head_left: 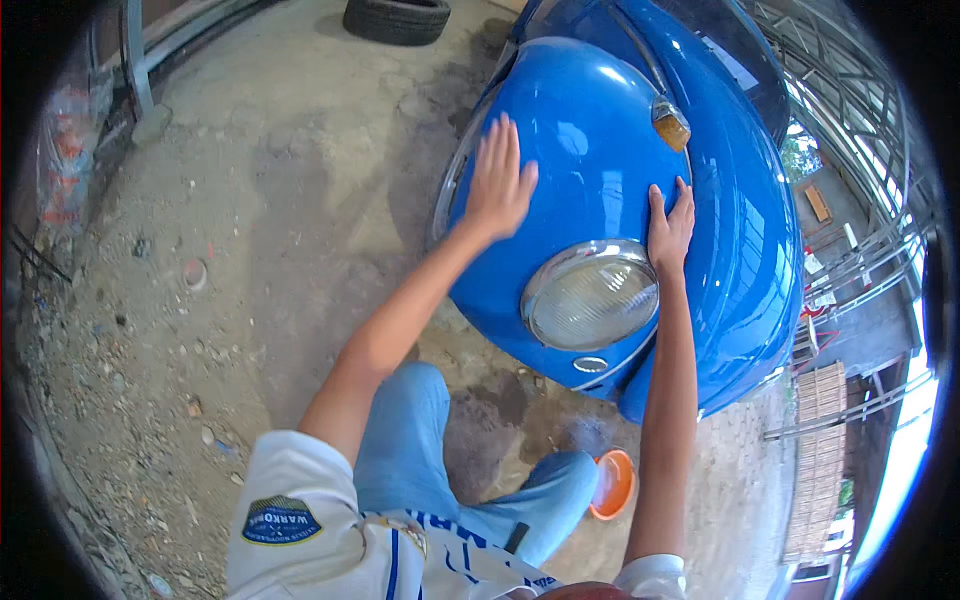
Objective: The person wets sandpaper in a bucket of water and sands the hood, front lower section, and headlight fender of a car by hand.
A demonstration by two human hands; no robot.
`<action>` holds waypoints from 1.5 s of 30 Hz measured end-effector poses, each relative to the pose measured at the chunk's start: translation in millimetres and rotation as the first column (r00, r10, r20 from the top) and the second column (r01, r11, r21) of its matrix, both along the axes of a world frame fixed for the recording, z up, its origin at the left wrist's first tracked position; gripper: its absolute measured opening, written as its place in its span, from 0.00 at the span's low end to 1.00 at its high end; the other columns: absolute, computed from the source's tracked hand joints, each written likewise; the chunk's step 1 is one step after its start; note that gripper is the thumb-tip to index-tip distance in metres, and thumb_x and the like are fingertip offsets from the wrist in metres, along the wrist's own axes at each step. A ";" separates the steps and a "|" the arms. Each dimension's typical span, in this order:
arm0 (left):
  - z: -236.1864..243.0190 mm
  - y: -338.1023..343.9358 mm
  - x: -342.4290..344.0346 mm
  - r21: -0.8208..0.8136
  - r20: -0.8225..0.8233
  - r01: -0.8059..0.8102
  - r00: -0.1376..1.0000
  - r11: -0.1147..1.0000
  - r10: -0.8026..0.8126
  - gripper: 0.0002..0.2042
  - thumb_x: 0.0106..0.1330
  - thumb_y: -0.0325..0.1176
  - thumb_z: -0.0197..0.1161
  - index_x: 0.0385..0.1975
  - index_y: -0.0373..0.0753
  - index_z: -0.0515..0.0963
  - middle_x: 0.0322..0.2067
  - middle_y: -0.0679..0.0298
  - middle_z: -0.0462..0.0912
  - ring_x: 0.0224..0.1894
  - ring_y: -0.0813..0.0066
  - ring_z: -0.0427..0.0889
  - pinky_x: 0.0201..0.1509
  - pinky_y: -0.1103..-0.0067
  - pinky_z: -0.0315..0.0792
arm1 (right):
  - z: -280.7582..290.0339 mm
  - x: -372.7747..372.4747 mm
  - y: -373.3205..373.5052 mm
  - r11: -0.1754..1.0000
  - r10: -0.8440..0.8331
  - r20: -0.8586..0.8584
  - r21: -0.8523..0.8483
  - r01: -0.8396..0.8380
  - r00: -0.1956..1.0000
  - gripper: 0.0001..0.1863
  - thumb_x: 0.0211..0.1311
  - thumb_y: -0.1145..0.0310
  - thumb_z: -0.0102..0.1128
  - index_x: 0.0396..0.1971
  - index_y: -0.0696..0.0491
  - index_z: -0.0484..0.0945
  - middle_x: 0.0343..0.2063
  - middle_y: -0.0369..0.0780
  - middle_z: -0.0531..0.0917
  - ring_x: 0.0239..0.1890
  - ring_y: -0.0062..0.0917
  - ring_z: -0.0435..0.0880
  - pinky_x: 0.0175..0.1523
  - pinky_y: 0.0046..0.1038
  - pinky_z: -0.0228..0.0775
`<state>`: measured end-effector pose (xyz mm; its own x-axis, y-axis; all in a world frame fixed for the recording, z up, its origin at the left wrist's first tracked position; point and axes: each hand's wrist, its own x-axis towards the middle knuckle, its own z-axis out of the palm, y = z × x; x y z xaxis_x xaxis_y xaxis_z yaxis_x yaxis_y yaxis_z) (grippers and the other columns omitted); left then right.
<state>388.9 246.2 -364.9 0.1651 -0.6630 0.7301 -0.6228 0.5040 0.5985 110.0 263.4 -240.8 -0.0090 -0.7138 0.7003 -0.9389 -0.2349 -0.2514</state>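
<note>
A glossy blue rounded car fender (575, 190) fills the middle of the view. My left hand (498, 185) is over its left side, slightly smeared by motion, with fingers stretched and nothing visible in it. Whether its palm touches the paint is not clear. On the right part of the fender, just beside the chrome-rimmed headlight (592, 298), my right hand (670, 230) rests with its fingers apart. An amber turn signal lamp (671, 126) sits farther up the fender. The blue hood (745, 240) curves away to the right.
An orange bucket (614, 486) stands on the floor beside my knee, below the car's front. A black tire (397, 20) lies at the far side. Gravel and small debris (120, 400) cover the ground at left. Metal trusses and a woven screen (818, 450) are at right.
</note>
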 end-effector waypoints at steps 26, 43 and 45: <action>95.0 -98.4 1.3 -0.022 0.239 0.123 0.964 0.992 -0.114 0.50 0.77 0.68 0.41 0.78 0.22 0.47 0.80 0.38 0.44 0.84 0.45 0.40 0.86 0.58 0.37 | -7.3 -1.8 -1.1 1.000 -0.007 0.042 -0.026 0.008 0.999 0.44 0.70 0.33 0.55 0.75 0.48 0.65 0.77 0.52 0.62 0.80 0.49 0.57 0.79 0.53 0.46; 69.2 -140.8 55.2 0.309 -0.299 0.281 0.936 0.908 -0.188 0.52 0.73 0.71 0.47 0.80 0.29 0.48 0.81 0.43 0.46 0.83 0.47 0.47 0.84 0.58 0.46 | -4.1 -1.0 2.1 1.000 0.004 0.021 -0.011 -0.004 1.000 0.42 0.72 0.37 0.55 0.75 0.50 0.65 0.76 0.53 0.62 0.79 0.49 0.57 0.80 0.51 0.45; 66.1 -129.9 45.2 0.445 -0.299 0.246 0.947 0.861 -0.117 0.52 0.72 0.72 0.47 0.80 0.29 0.48 0.81 0.42 0.47 0.83 0.48 0.49 0.84 0.58 0.47 | -3.7 -0.6 2.4 1.000 -0.002 0.040 0.002 0.001 0.999 0.42 0.72 0.36 0.55 0.75 0.50 0.65 0.77 0.53 0.62 0.80 0.49 0.57 0.80 0.51 0.45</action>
<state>434.1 116.3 -298.8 0.1430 -0.9515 0.2725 -0.3427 0.2107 0.9155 109.3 265.8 -244.5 -0.0383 -0.7152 0.6979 -0.9284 -0.2330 -0.2896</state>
